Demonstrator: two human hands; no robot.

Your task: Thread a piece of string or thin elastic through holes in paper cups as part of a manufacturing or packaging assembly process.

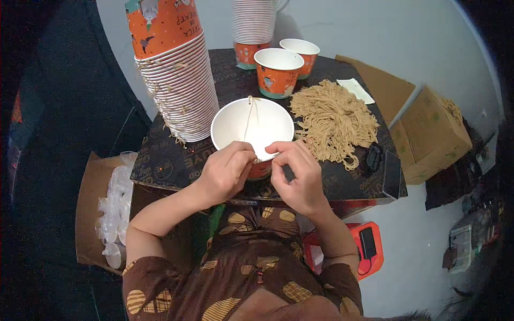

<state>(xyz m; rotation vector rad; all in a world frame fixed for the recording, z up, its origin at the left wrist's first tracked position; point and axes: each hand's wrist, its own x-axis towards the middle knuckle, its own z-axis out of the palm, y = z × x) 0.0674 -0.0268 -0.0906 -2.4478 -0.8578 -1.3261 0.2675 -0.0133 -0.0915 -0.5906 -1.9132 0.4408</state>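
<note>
Pinching tan string (250,115) | both hands' fingers (247,156) clamped | white-inside orange cup (230,125)

Bowl (251,125) mid-table; cup stack (179,80) at nine o'clock, string pile (333,119) at three, loose cups (278,72) at twelve, perhaps touching.

1. Bowl (251,125): white inside, orange outside.
2. Cups (278,72): orange with printed figures, white interiors.
3. Strings (334,120): tan.
4. Counter (171,160): dark brown, faint print.
5. Dress (251,267): brown, tan oval pattern.
6. Boxes (431,136): plain cardboard brown.
7. Stool (375,262): orange-red.
</note>
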